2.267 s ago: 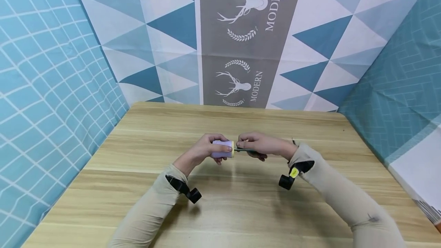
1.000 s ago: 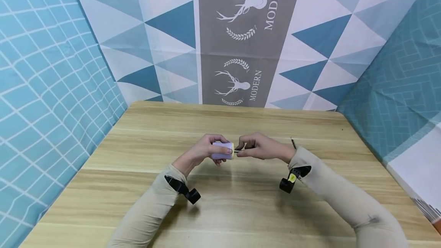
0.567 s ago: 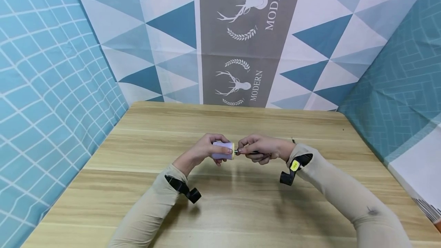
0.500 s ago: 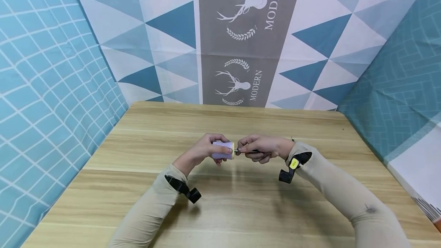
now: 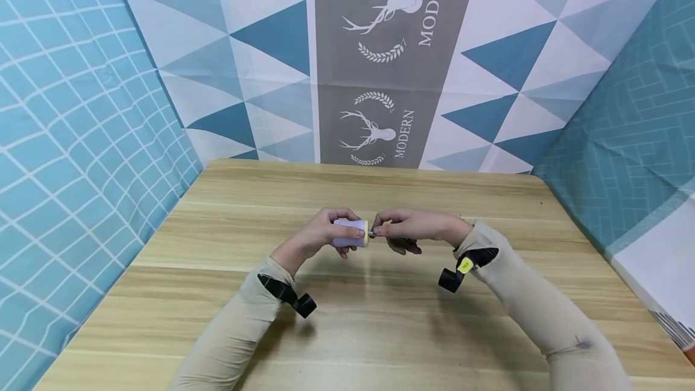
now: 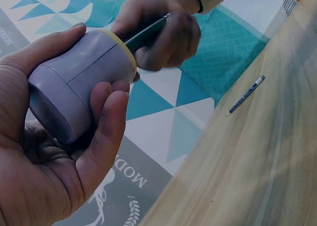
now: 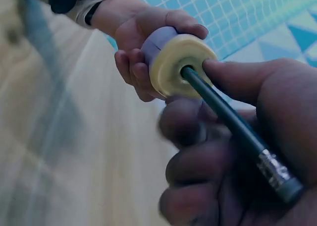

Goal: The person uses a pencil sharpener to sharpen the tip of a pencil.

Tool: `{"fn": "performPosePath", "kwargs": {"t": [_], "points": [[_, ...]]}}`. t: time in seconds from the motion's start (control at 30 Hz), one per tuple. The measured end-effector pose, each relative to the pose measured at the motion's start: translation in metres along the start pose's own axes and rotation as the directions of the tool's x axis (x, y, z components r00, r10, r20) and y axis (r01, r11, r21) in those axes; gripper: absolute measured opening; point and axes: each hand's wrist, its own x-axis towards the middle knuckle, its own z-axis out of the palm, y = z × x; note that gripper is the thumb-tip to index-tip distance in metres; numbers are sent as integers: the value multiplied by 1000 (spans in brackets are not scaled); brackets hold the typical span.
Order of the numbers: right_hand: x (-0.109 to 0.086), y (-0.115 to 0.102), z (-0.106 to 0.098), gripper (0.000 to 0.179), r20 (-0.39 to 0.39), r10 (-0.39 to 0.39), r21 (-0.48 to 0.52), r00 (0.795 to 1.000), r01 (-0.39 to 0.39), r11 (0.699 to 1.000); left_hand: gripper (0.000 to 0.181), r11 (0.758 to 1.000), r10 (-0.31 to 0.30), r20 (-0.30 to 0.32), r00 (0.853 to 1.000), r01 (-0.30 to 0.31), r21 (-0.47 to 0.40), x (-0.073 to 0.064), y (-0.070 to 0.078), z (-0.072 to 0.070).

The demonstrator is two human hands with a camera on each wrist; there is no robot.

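Observation:
My left hand (image 5: 315,235) holds a lilac pencil sharpener (image 6: 74,67) with a yellow end face, thumb on one side and fingers curled round the other. A dark green pencil (image 7: 228,114) stands in the hole of the yellow face; its tip is hidden inside. Its silver ferrule and eraser point back toward the right palm in the right wrist view. My right hand (image 5: 418,225) grips the pencil close to the sharpener, thumb along one side and the other fingers bent beneath, blurred. Both hands are above the wooden table (image 5: 358,343).
A second pencil (image 6: 246,96) lies on the table in the left wrist view; in the head view the right wrist largely covers it. Patterned cloths hang behind the table (image 5: 260,65) and at both sides. Each wrist wears a small black camera (image 5: 305,305).
The right-hand fingers have shifted on the pencil: stretched toward the sharpener a second ago, then curled in with the wrist turned, now rolled back. The left hand and the sharpener stay nearly in place.

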Motion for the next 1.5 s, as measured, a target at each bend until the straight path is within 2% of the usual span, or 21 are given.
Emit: {"fn": "performPosePath", "kwargs": {"t": [0.07,0.1,0.17,0.23,0.33,0.4,0.47,0.53,0.6,0.67,0.73,0.77,0.87,0.97,1.03,1.13,1.2,1.27,1.33,1.4,1.5], "points": [[-5,-4,3,20,-97,-48,-158,994,32,987,30,1000,10,-3,1000,-10,-3,-1,1,-1],[-8,-6,5,20,-147,-92,-242,985,55,969,29,1000,14,-5,1000,-14,-7,-1,1,-1],[-12,-7,10,22,-225,-216,-391,950,115,913,28,1000,18,-14,1000,-18,-14,-1,2,-2],[-13,-4,15,25,-269,-378,-536,886,188,823,27,1000,17,-22,1000,-17,-22,-1,3,-3],[-10,3,21,29,-257,-612,-707,748,286,647,27,1000,12,-29,999,-13,-28,-1,4,-4],[-6,8,24,29,-231,-718,-784,657,311,537,27,999,8,-30,1000,-9,-31,-1,4,-4],[-1,11,27,27,-202,-788,-842,582,308,444,27,999,6,-29,1000,-7,-34,-1,4,-4],[2,15,28,23,-181,-831,-877,526,296,378,26,999,7,-25,1000,-8,-33,-1,4,-4],[5,18,28,17,-164,-857,-898,488,286,335,26,999,11,-22,1000,-12,-34,-1,5,-3],[7,21,28,16,-153,-867,-901,475,293,320,25,999,14,-18,1000,-15,-34,0,5,-3],[7,22,27,18,-149,-861,-884,486,324,336,24,1000,13,-12,1000,-13,-26,0,4,-2],[6,22,26,18,-150,-852,-867,502,348,358,24,1000,10,-10,1000,-10,-22,0,4,-2],[5,21,25,18,-163,-798,-789,580,410,459,24,1000,-5,-16,1000,5,-6,-1,3,-1],[4,18,24,18,-200,-712,-683,673,425,593,27,1000,-16,-30,999,17,5,-1,2,-1],[3,15,24,18,-233,-625,-592,746,401,699,29,1000,-21,-33,999,21,8,-1,1,-2],[4,10,23,21,-270,-447,-422,853,312,851,29,1000,-22,-23,999,23,8,-1,0,-3],[3,7,20,23,-269,-307,-295,913,226,928,29,1000,-21,-15,1000,21,4,0,0,-4],[4,4,17,26,-240,-189,-180,952,148,972,28,1000,-22,-10,1000,23,3,0,0,-4],[4,4,15,28,-193,-98,-80,976,84,993,28,1000,-27,-5,1000,27,3,0,1,-3],[3,4,13,28,-139,-38,-12,990,36,999,27,999,-35,2,999,35,2,-1,1,-2],[3,3,10,26,-77,9,36,997,-6,999,26,999,-39,7,999,39,-4,-1,2,-1]]}}
